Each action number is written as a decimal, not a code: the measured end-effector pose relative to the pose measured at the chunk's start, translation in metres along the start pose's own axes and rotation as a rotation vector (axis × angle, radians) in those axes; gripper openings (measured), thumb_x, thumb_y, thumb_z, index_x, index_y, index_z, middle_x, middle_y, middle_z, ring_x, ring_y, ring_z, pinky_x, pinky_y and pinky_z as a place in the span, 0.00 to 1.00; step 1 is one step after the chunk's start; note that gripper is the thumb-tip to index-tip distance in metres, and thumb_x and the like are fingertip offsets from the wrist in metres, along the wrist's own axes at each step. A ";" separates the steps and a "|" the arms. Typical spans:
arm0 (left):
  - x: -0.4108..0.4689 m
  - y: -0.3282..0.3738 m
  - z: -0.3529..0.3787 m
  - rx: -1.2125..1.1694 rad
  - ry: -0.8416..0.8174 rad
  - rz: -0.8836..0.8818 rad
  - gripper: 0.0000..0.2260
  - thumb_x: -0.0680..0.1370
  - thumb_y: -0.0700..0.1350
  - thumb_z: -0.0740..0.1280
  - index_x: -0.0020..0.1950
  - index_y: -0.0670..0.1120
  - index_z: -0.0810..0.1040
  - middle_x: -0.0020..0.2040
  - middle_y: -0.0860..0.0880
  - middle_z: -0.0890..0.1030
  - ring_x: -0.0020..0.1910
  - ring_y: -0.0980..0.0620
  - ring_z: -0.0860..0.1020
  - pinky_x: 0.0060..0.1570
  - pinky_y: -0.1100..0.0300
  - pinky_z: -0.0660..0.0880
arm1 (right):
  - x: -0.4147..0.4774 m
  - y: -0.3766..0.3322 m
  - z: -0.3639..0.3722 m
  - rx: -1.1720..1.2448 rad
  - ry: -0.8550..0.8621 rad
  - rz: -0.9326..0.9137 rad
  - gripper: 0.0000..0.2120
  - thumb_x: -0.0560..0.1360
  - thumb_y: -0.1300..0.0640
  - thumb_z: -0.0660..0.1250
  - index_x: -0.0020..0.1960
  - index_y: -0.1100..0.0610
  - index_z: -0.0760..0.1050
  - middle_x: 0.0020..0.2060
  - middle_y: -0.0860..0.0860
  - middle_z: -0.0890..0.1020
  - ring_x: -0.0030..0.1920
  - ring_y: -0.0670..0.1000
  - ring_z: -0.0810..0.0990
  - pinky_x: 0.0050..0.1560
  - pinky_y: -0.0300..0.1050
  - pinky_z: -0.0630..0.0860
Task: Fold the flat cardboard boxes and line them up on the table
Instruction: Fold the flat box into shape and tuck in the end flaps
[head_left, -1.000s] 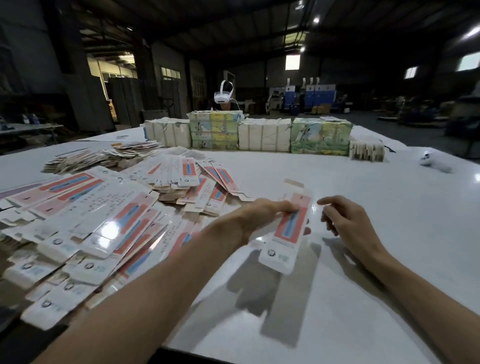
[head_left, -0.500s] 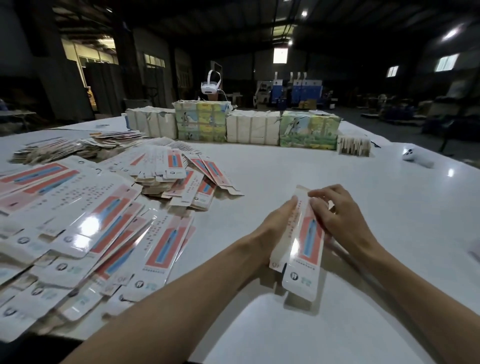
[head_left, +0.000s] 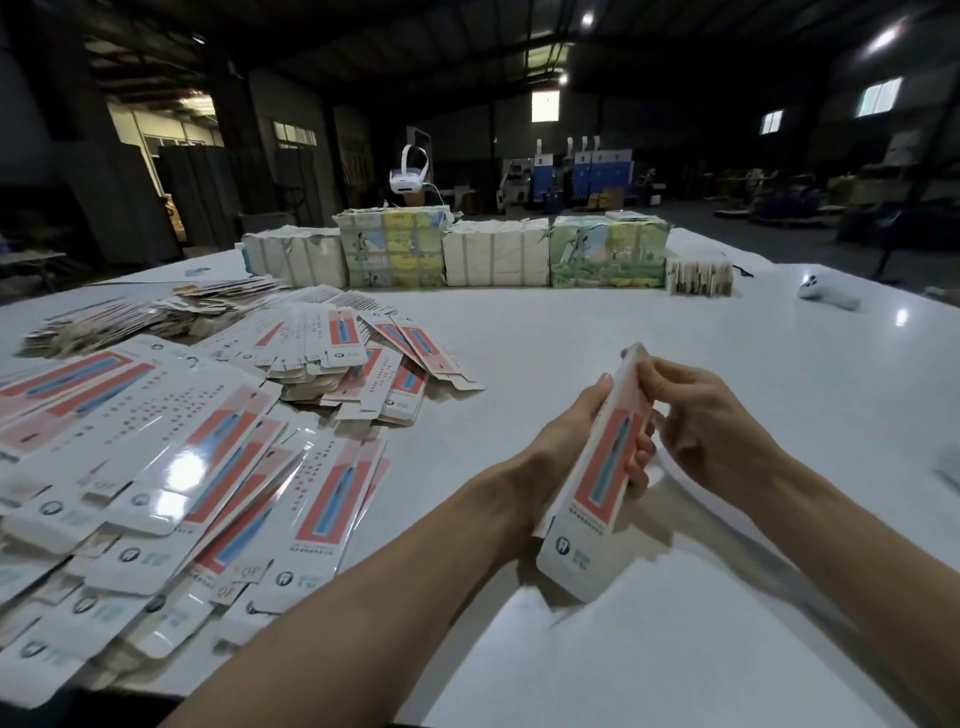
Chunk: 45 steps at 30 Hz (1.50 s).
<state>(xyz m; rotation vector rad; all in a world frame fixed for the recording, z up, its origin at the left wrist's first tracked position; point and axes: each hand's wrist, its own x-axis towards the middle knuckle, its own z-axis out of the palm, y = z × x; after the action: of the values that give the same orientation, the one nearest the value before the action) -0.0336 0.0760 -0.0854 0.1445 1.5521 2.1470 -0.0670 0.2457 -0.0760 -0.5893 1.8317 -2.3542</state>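
A long white cardboard box (head_left: 597, 483) with a red and blue panel is held tilted above the white table (head_left: 597, 332), its far end raised. My left hand (head_left: 566, 441) wraps it from the left, fingertips showing on its right edge. My right hand (head_left: 701, 426) pinches its upper right edge near the far end. A big heap of flat boxes (head_left: 171, 467) of the same print covers the table's left side, and a smaller pile (head_left: 363, 364) lies behind it.
Bundled stacks, white and green-printed (head_left: 498, 252), stand in a row along the far edge, with a small stack (head_left: 698, 278) to their right. A white device (head_left: 826, 299) lies at far right. A white headset (head_left: 410, 176) sits behind the bundles. More flat card (head_left: 130, 322) is spread at far left.
Both hands lifted the box off the table and tilted it up. My left hand went from lying beside it to wrapping around it; the box looks opened from flat into a tube.
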 end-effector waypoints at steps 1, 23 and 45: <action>0.002 -0.001 0.001 -0.004 -0.004 0.000 0.28 0.83 0.68 0.58 0.58 0.43 0.74 0.42 0.46 0.79 0.35 0.52 0.79 0.38 0.59 0.80 | -0.002 0.000 0.001 0.022 -0.004 0.008 0.14 0.82 0.53 0.65 0.57 0.64 0.79 0.38 0.52 0.80 0.41 0.51 0.78 0.52 0.43 0.76; 0.009 -0.005 -0.011 0.068 0.320 0.354 0.14 0.87 0.57 0.59 0.73 0.62 0.66 0.57 0.39 0.84 0.51 0.39 0.87 0.55 0.39 0.84 | -0.005 0.014 0.007 -0.271 0.095 -0.108 0.17 0.81 0.44 0.70 0.67 0.48 0.76 0.47 0.56 0.87 0.49 0.58 0.88 0.44 0.44 0.83; 0.007 -0.008 -0.010 0.532 0.259 0.293 0.40 0.76 0.45 0.78 0.77 0.63 0.55 0.59 0.46 0.79 0.41 0.51 0.86 0.37 0.64 0.81 | 0.001 0.015 -0.002 -0.259 0.149 -0.064 0.15 0.85 0.45 0.63 0.65 0.54 0.73 0.52 0.59 0.86 0.49 0.59 0.88 0.47 0.48 0.85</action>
<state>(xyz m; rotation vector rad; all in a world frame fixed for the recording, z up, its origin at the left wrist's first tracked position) -0.0404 0.0727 -0.0978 0.2923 2.3593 1.9609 -0.0706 0.2431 -0.0900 -0.5157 2.2375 -2.2724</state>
